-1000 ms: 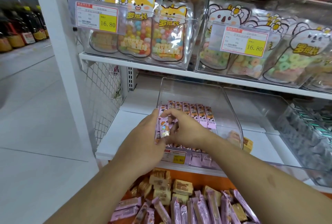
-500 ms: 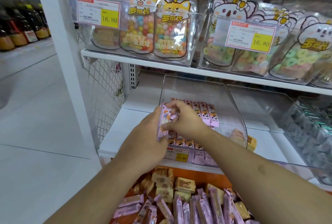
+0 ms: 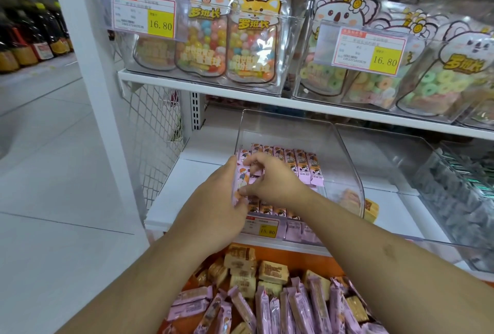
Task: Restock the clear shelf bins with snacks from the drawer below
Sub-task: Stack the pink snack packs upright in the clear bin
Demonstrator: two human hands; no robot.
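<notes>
Both hands clamp on one pink snack bar [image 3: 242,182]: left hand [image 3: 213,210] cups its outer edge, right hand [image 3: 272,181] pinches its face. Just beyond the grip, matching bars [image 3: 296,165] line the clear bin [image 3: 344,157]; below it, the drawer [image 3: 315,260] holds more.

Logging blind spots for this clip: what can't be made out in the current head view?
- How many pink snack packets are held: left hand and right hand cover them.
- Price tag on the clear bin: small print blurred, left edge behind the left hand.
- Drawer: cut off by the bottom edge.
</notes>
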